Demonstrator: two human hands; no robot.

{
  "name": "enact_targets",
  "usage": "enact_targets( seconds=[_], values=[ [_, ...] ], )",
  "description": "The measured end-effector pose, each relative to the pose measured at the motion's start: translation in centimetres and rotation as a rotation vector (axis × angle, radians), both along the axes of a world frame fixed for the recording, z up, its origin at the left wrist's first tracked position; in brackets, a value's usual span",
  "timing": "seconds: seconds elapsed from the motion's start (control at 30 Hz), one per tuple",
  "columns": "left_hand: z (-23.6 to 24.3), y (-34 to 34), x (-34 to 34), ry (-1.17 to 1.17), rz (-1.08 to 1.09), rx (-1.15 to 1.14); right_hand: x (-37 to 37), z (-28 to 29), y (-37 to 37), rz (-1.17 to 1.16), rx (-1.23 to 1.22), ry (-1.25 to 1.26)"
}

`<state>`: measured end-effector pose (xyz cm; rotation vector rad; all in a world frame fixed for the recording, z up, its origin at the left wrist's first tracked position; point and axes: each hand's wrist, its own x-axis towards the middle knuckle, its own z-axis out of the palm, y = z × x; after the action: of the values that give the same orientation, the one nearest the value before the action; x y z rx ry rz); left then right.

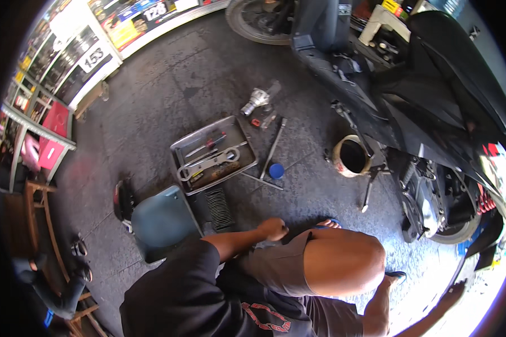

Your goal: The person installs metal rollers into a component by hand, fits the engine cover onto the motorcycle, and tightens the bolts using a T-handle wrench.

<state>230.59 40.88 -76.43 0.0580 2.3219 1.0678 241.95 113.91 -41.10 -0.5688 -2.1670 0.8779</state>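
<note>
My left hand [273, 229] is closed in a fist beside my bent knee. Whatever it may hold is hidden. Far to the lower right, my right hand [454, 293] reaches out below the rear of a black scooter [393, 106]. It is dark against the bright floor, and its fingers are not clear. Ahead of my left hand lies a metal tray [181, 147] containing a long flat bar with ringed ends [208, 164] and several other tools. Beside the tray are a blue round cap [276, 171] and a long metal handle [274, 147].
A round bucket [338, 163] stands next to the scooter. Farther off lies a silver metal part [256, 101]. A grey-blue plastic stool [166, 222] and a black ribbed piece [218, 209] are at my left. Someone's leg [67, 297] shows by a wooden bench [48, 219].
</note>
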Motion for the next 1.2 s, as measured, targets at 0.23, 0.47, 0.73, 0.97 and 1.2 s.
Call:
enact_targets(
  seconds=[0.23, 0.47, 0.73, 0.97, 1.2],
  values=[
    [-5.0, -0.9, 5.2, -0.113, -0.256, -0.048, -8.9, -6.0, -23.1, 0.813, -0.545, -0.751],
    [-4.2, -2.1, 4.7, -0.033, -0.164, -0.012, -9.4, -21.1, -22.4, 0.618, -0.224, -1.231],
    [3.4, -5.8, 4.8, 0.006, 0.555, -0.133, -6.4, -30.5, -13.0, 0.467, -0.221, -1.368],
    [4.3, -16.9, 12.1, 0.005, 1.190, -0.699, -6.3, -39.0, -26.8, 1.048, -0.401, -1.377],
    [1.6, -28.3, 17.1, 0.017, 1.671, -1.001, -13.0, -33.0, -19.9, 0.462, -0.593, -1.399]
  ],
)
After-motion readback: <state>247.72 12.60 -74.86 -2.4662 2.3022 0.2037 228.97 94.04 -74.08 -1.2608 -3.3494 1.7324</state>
